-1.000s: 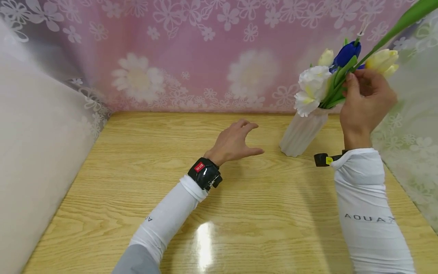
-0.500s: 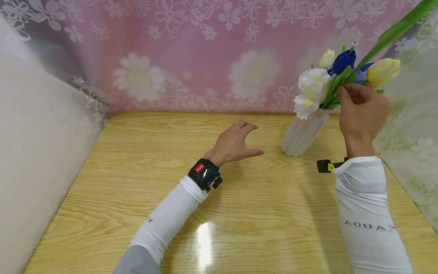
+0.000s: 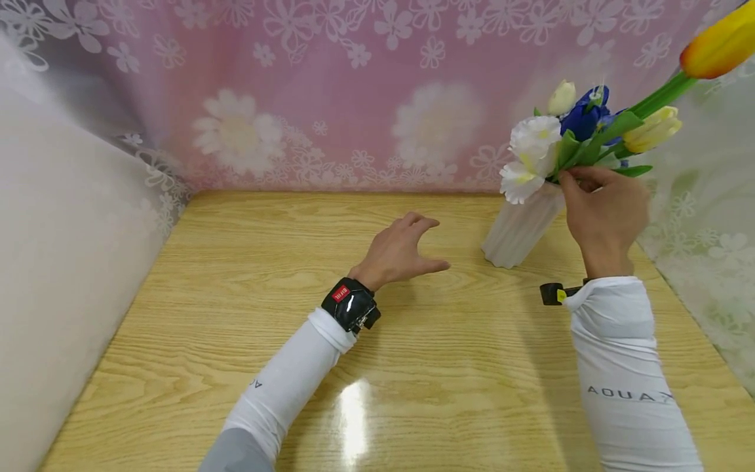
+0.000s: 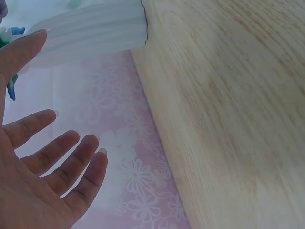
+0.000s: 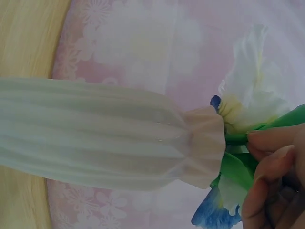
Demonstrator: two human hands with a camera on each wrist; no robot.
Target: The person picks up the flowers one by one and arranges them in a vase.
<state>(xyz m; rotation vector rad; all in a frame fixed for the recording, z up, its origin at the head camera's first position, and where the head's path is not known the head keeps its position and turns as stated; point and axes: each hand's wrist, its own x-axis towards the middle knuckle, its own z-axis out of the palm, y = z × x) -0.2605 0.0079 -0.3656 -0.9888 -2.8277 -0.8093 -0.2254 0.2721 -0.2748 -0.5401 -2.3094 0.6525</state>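
My right hand [image 3: 610, 213] pinches the green stem of a yellow-orange tulip [image 3: 719, 46] just above the mouth of a white ribbed vase [image 3: 522, 226]. In the right wrist view the stem [image 5: 237, 139] sits between thumb and finger at the scalloped rim; how deep it reaches inside is hidden. The vase holds a white iris [image 3: 531, 154], blue flowers [image 3: 584, 118], a pale yellow tulip [image 3: 653, 130] and a cream bud [image 3: 562, 98]. My left hand [image 3: 398, 252] is held to the left of the vase, thumb and fingers spread, touching nothing.
The vase stands on a wood-grain table [image 3: 236, 314] near its back right. A pink flowered curtain [image 3: 342, 98] hangs behind the table. Pale cloth [image 3: 702, 216] borders the right side, and a whitish one [image 3: 77, 229] the left.
My right hand has moved down and slightly left towards the vase's mouth with the tulip, whose yellow-orange head has come into view. The left hand has barely moved.
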